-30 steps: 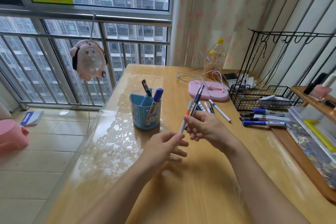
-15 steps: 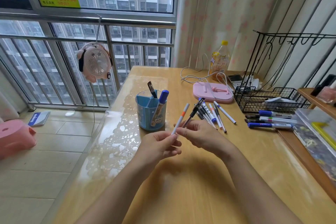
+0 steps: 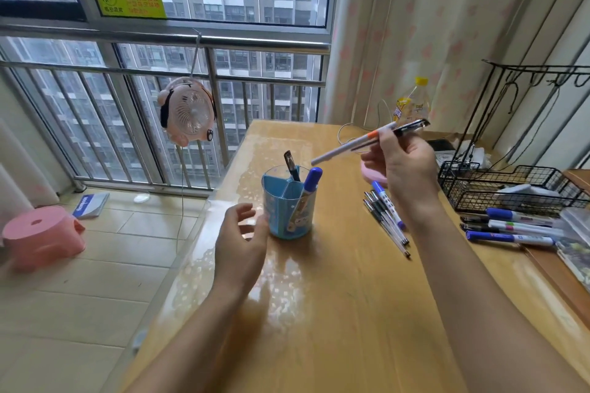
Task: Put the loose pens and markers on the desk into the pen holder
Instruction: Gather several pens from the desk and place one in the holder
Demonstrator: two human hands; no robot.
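Blue pen holder [image 3: 289, 206] standing upright on the wooden desk [image 3: 335, 313], divided into compartments, with a black pen [image 3: 291, 165] in the far compartment and a blue-capped marker [image 3: 307, 193] leaning in the right-hand one. Right hand [image 3: 404, 169] raised above and to the right of the holder, fingers [image 3: 386, 143] closed round two pens held together: a white pen with an orange band [image 3: 351, 144], its free end pointing down-left toward the holder's mouth but clear of it, and a dark pen [image 3: 410, 127] lying alongside, its clip end sticking out up-right past the hand. Left hand [image 3: 239, 244] just left of the holder, low over the desk, fingers loosely curled and spread, gripping nothing; fingertips right at the holder's left wall, contact impossible to tell. To the right of the holder, flat on the desk, a loose cluster of pens [image 3: 388, 226], among them one with a blue cap. Farther right of the holder, near the desk's edge, a second group of markers [image 3: 510, 228] lying roughly parallel, just in front of a black wire basket [image 3: 510, 188]. Behind the holder, by the curtain, a plastic bottle with a yellow cap [image 3: 413, 104]. Left of the holder, hanging from the window rail, a pink fan [image 3: 188, 112].
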